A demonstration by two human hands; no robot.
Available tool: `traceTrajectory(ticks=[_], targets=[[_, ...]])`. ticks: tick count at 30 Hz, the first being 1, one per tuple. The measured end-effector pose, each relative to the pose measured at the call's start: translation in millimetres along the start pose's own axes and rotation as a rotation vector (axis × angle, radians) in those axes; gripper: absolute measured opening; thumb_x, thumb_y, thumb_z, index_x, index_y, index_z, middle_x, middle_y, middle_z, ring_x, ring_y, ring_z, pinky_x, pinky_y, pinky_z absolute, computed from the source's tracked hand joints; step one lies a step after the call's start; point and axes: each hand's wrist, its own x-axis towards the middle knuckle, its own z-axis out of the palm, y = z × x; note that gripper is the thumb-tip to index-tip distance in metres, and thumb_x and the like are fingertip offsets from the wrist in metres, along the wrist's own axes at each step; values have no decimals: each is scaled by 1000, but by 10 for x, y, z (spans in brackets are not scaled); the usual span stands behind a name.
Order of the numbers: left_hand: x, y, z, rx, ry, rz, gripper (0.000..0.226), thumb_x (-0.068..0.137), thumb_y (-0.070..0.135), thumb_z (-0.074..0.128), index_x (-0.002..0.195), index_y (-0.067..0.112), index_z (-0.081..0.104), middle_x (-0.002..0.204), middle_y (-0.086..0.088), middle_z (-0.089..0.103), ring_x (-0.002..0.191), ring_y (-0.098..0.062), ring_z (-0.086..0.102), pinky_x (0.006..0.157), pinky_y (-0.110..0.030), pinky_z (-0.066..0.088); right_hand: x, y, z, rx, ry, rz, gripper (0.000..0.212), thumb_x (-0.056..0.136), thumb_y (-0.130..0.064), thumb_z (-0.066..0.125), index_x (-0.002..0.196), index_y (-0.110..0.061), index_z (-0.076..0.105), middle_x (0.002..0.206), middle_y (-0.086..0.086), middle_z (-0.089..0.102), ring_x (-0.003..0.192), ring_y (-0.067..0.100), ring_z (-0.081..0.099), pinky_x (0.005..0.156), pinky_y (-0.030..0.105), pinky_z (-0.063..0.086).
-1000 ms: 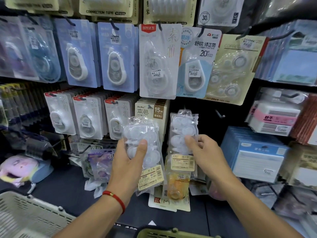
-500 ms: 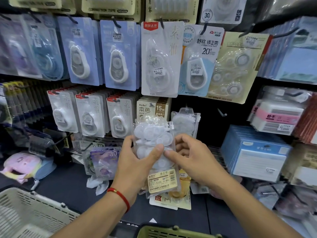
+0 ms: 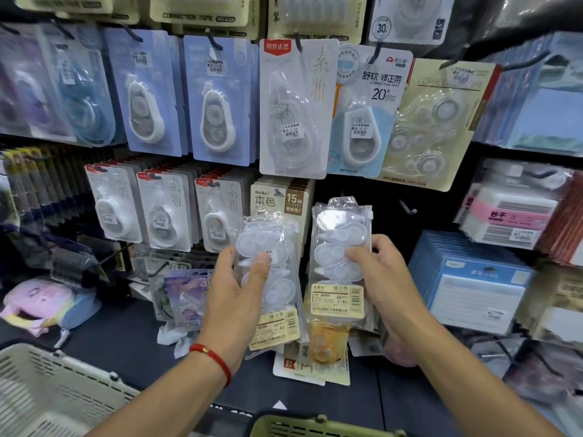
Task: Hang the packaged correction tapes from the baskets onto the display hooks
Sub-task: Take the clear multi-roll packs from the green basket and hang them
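Note:
My left hand (image 3: pixel 241 290) grips a stack of clear packs of white correction tapes (image 3: pixel 274 298), thumb across the front. My right hand (image 3: pixel 383 279) holds another clear pack of the same tapes (image 3: pixel 340 263) upright by its right edge, its hang tab at the top. A bare black display hook (image 3: pixel 407 208) sticks out of the dark panel just up and right of that pack. Both packs are held in front of the lower rows of hanging tapes.
Carded correction tapes (image 3: pixel 296 108) fill the hooks above and to the left. A white basket (image 3: pixel 47 389) sits at the bottom left, a green basket rim (image 3: pixel 315 427) at the bottom centre. Blue boxes (image 3: pixel 470 279) stand at the right. Loose packs (image 3: pixel 315 367) lie on the dark shelf.
My right hand has taken one pack off the left hand's stack and moved it right and up, toward the bare hook. The left hand stays about where it was.

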Motion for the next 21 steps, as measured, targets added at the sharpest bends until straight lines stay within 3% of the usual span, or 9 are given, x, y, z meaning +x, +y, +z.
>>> traceTrajectory(ticks=[3, 6, 11, 14, 16, 18, 21], targets=[[-4, -2, 1, 2, -4, 8, 36, 89, 55, 65, 120, 37, 63, 120, 4, 77, 116, -20, 72, 104, -52, 56, 13, 55, -5, 23, 2, -4, 16, 101, -34, 64, 112, -25, 59, 93, -1, 79, 79, 17, 79, 58, 29, 59], [5, -6, 1, -9, 3, 12, 33, 87, 57, 65, 116, 41, 63, 120, 5, 76, 115, -21, 72, 102, -53, 56, 12, 43, -2, 31, 12, -15, 16, 102, -33, 64, 114, -24, 58, 89, -5, 80, 78, 13, 79, 59, 27, 58], [17, -13, -17, 1, 22, 35, 32, 87, 58, 65, 115, 42, 63, 118, 6, 77, 115, -19, 72, 103, -51, 56, -2, 148, -3, -172, 100, -60, 14, 100, -42, 65, 104, -29, 63, 88, 2, 78, 78, 22, 74, 70, 47, 60], [24, -26, -31, 18, 33, 36, 30, 88, 64, 65, 113, 48, 61, 121, 7, 75, 118, -22, 70, 103, -55, 55, 122, 332, 34, -323, 156, -130, 18, 101, -43, 61, 90, -29, 60, 72, 2, 64, 56, 9, 53, 58, 27, 45], [24, -49, -23, 27, 55, 52, 21, 93, 61, 66, 110, 50, 61, 118, 7, 75, 116, -21, 70, 102, -55, 55, 319, 414, 104, -330, 213, -139, 19, 101, -39, 62, 86, -27, 58, 67, -2, 57, 52, 3, 45, 50, 19, 36], [21, -84, -7, 46, 70, 67, 8, 98, 53, 65, 103, 52, 60, 112, 7, 75, 110, -18, 72, 100, -53, 57, 573, 475, 171, -292, 284, -87, 18, 99, -38, 64, 86, -27, 62, 71, -4, 63, 58, 1, 52, 52, 20, 39], [17, -109, 6, 66, 26, 92, 9, 101, 47, 64, 103, 53, 59, 108, 17, 75, 106, -6, 71, 99, -45, 57, 962, 552, 192, -276, 361, -10, 22, 99, -40, 66, 83, -25, 62, 77, -7, 64, 79, 18, 63, 65, 33, 46]])
